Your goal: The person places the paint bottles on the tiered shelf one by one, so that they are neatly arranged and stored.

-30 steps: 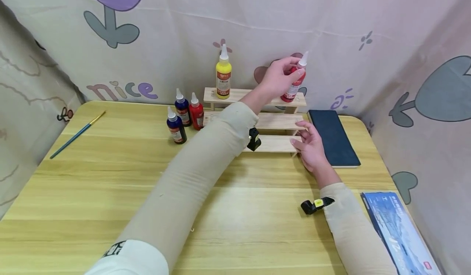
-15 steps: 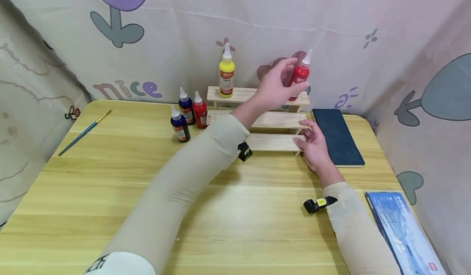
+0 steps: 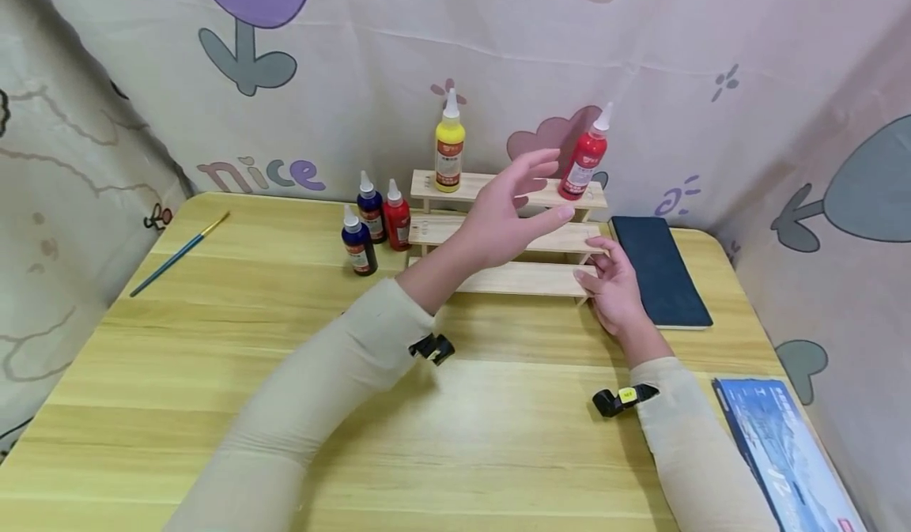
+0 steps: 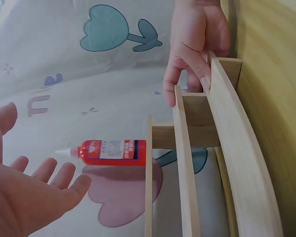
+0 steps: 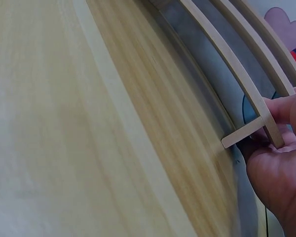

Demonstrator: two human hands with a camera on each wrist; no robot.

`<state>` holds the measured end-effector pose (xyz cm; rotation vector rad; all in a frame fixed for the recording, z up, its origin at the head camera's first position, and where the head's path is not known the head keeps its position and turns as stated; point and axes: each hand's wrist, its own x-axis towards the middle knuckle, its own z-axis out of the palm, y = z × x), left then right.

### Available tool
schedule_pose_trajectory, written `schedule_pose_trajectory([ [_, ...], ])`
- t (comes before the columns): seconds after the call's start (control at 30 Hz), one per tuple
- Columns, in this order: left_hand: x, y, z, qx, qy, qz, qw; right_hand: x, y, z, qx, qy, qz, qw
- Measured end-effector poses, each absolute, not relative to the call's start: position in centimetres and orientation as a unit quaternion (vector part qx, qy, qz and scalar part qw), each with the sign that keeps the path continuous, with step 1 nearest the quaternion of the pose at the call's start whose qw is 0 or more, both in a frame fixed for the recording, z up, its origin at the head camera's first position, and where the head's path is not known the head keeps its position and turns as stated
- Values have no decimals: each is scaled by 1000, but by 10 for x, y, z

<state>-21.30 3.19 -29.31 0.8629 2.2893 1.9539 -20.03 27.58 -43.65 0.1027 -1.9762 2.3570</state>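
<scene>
A three-tier wooden rack (image 3: 527, 279) stands at the back of the table. On its top tier a red paint bottle (image 3: 585, 164) with a white nozzle stands at the right end, and a yellow paint bottle (image 3: 449, 152) at the left. My left hand (image 3: 505, 216) is in front of the upper tiers with fingers spread, apart from the red bottle and holding nothing; the left wrist view shows a gap between them. My right hand (image 3: 615, 287) grips the rack's right end, thumb at the lowest tier and fingers by the middle one.
Two blue paint bottles (image 3: 359, 246) and another red bottle (image 3: 397, 217) stand left of the rack. A paintbrush (image 3: 178, 255) lies at the far left. A dark notebook (image 3: 660, 271) lies right of the rack, and a blue flat box (image 3: 786, 453) at the right edge.
My left hand has let go of the red bottle and drawn back left and down, leaving it standing on the top tier. My right hand has kept its grip on the rack.
</scene>
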Motion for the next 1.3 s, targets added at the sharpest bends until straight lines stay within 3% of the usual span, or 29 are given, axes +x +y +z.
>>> schedule_pose_trajectory([
  [0.43, -180, -30, -299, 246, 733, 632, -56, -196, 280, -438, 28, -649, 759, 33],
  [1.03, -182, -154, -312, 120, 790, 586, -134, -198, 276, -437, 29, -654, 756, 28],
  [1.3, -194, -183, -346, 74, 807, 582, -69, -199, 274, -437, 23, -656, 753, 29],
])
